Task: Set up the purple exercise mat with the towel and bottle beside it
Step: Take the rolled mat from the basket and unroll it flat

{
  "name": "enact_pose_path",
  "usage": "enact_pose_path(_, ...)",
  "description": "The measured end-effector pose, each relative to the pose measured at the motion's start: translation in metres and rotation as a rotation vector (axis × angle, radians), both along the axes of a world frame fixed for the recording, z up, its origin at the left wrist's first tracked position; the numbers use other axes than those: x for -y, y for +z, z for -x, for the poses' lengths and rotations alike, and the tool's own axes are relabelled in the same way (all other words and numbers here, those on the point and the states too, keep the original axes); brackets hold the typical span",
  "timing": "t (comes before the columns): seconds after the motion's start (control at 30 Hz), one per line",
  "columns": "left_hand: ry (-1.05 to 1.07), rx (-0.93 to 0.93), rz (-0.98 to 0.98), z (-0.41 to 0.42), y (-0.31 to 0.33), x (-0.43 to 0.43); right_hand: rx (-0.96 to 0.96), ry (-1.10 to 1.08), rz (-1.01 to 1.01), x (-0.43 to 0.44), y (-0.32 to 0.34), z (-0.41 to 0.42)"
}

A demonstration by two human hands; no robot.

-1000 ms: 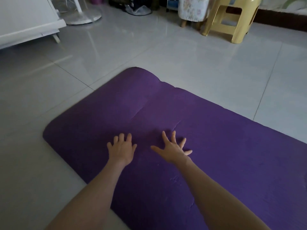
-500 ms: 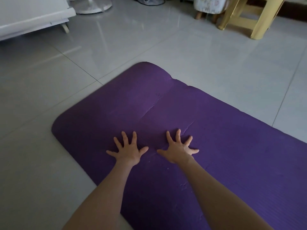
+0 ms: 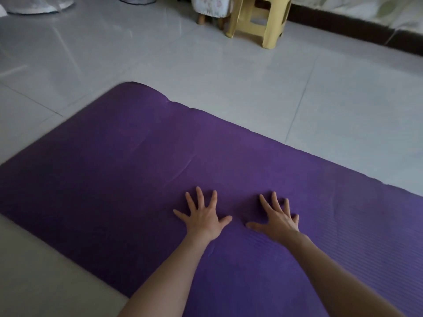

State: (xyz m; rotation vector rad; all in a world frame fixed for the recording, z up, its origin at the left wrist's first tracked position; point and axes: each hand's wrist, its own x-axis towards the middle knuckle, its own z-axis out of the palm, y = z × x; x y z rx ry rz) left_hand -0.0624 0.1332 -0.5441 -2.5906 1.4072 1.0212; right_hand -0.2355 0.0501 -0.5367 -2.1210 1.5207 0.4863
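The purple exercise mat (image 3: 114,170) lies unrolled on the pale tiled floor, its rounded end pointing to the upper left and a few creases running across it. My left hand (image 3: 202,216) presses flat on the mat with its fingers spread. My right hand (image 3: 278,219) presses flat beside it, a short gap apart, fingers spread as well. Neither hand holds anything. No towel or bottle is in view.
A yellow plastic stool (image 3: 256,19) stands at the back beyond the mat, with a floral-covered seat (image 3: 209,6) to its left. A fan base (image 3: 36,5) sits at the top left. A dark bed edge (image 3: 354,35) runs along the top right. Tiled floor (image 3: 229,76) surrounds the mat.
Both hands have slid to the right along the mat while staying flat, and my left fingers have spread wider. The view has swung right, so the white cabinet has left the frame.
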Motion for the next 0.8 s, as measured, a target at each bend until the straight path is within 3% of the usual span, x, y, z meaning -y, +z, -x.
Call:
enact_pose_path(0.23,-0.148,0.031,-0.068,0.076,-0.003,0.008,-0.031,-0.219,-0.046,-0.017,0.000,0.105)
enact_pose_path(0.8,-0.132,0.076,-0.108,0.072,-0.001,0.012,0.008,-0.132,-0.070,-0.011,-0.007,0.117)
